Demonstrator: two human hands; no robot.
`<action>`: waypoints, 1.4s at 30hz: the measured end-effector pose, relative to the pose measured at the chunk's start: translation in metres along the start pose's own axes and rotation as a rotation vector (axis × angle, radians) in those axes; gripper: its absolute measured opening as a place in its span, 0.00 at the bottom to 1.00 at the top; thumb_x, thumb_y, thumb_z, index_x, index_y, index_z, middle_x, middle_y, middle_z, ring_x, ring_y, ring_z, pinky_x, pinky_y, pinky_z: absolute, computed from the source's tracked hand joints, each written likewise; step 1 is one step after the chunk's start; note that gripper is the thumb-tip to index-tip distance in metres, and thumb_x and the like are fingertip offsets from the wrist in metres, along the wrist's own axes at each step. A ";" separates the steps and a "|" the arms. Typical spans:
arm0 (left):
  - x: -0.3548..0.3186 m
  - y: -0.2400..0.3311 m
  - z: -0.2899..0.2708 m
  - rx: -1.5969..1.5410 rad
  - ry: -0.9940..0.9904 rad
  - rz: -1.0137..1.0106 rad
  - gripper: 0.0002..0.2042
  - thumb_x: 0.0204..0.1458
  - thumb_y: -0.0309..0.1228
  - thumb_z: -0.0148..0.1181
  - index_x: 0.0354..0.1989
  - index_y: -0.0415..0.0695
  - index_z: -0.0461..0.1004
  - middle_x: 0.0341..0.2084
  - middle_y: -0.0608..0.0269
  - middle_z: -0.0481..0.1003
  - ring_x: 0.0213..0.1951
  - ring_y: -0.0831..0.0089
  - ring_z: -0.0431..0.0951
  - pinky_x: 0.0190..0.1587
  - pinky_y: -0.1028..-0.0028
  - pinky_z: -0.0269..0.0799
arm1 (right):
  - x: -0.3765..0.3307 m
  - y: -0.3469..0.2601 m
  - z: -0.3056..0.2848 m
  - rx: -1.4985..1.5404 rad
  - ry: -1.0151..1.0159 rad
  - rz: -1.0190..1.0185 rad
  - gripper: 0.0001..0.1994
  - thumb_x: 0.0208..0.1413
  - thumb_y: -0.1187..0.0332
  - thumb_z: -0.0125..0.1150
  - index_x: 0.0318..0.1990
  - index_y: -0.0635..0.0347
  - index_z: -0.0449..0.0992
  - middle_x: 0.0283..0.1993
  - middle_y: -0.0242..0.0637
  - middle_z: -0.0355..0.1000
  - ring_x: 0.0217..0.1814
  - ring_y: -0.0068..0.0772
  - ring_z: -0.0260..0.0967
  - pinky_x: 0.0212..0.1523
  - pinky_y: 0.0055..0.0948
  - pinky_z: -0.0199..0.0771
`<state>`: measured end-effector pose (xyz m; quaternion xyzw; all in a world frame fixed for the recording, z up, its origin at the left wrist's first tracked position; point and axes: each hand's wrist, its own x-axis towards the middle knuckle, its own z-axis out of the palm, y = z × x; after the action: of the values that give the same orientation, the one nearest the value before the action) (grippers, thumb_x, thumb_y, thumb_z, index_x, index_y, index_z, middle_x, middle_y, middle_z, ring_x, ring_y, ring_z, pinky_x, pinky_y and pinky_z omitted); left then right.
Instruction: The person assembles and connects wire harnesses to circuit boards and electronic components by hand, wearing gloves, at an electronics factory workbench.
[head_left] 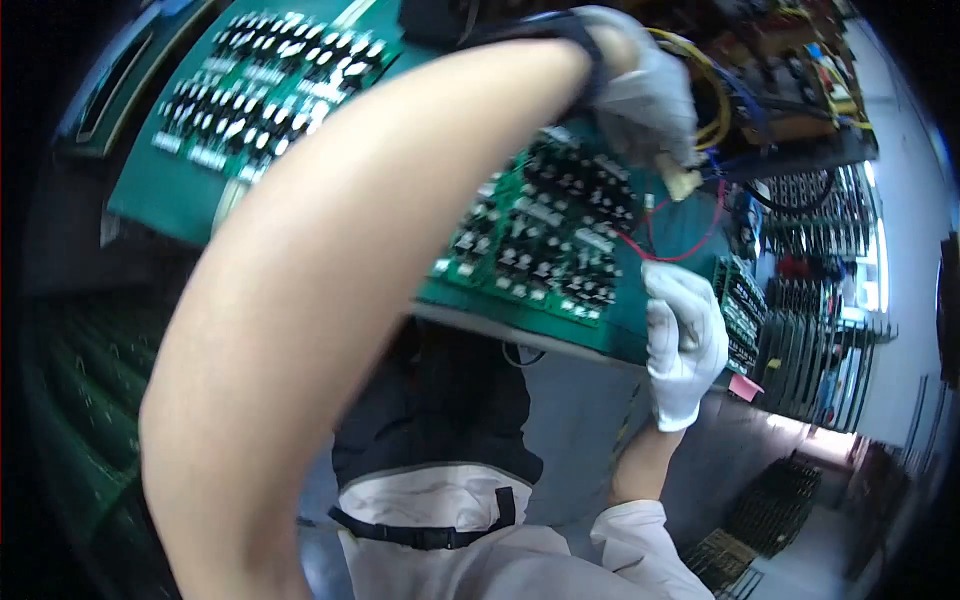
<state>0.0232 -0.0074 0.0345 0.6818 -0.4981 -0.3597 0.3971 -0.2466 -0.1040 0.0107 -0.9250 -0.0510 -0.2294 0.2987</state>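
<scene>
Work looks partway, neither piece yet let go: at three o'clock the right hand point(688, 330) pinches the red wire point(716, 228) beside the circuit boards point(540, 232), while at one o'clock the left hand point(645, 105), blurred, seems closed on a pale block point(681, 181).

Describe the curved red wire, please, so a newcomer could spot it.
Start at the green tabletop. Toward its right end, between the left hand above and right hand below, curves the red wire, set apart by colour from the yellow wires higher up.
</scene>
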 end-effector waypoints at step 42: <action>0.033 -0.084 0.046 0.662 0.497 0.703 0.11 0.56 0.37 0.65 0.36 0.42 0.78 0.28 0.56 0.77 0.33 0.58 0.81 0.37 0.67 0.77 | 0.003 -0.012 -0.015 -0.300 -0.224 0.090 0.10 0.49 0.76 0.75 0.39 0.58 0.82 0.38 0.35 0.84 0.38 0.39 0.81 0.47 0.38 0.81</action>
<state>0.0237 -0.0316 -0.0632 0.6273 -0.6738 0.1431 0.3634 -0.2523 -0.1031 0.0293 -0.9802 -0.0078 -0.1165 0.1597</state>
